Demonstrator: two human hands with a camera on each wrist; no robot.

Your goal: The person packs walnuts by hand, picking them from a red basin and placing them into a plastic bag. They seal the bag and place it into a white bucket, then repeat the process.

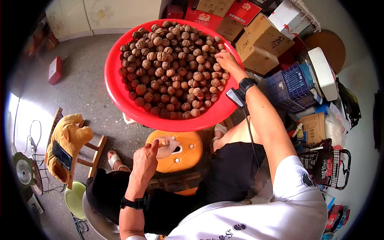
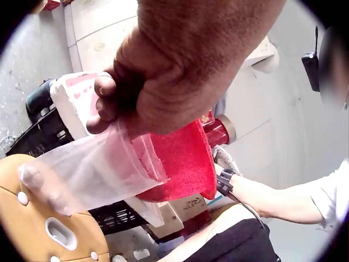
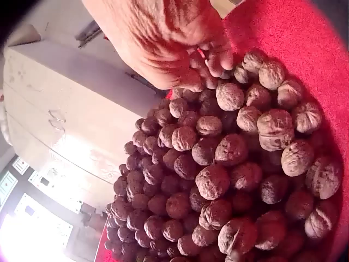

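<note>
A big red basin [image 1: 114,90] is heaped with walnuts [image 1: 172,68]. My right hand [image 1: 224,59] lies on the pile's far right edge, close to the rim. In the right wrist view that hand [image 3: 210,68] curls its fingers [image 3: 221,54] over a few walnuts [image 3: 229,95] at the top of the heap. My left hand [image 1: 149,151] is low and near me, over an orange plastic stool [image 1: 182,154]. It pinches the mouth of a thin clear plastic bag [image 1: 165,147]. In the left wrist view the bag [image 2: 82,172] hangs limp from my left hand [image 2: 117,103].
Cardboard boxes [image 1: 260,44] and a blue crate [image 1: 290,86] crowd the right side behind the basin. A wooden chair with a yellow plush toy [image 1: 68,146] stands at the left, a green stool [image 1: 75,198] below it. A small red box [image 1: 55,70] lies on the concrete floor.
</note>
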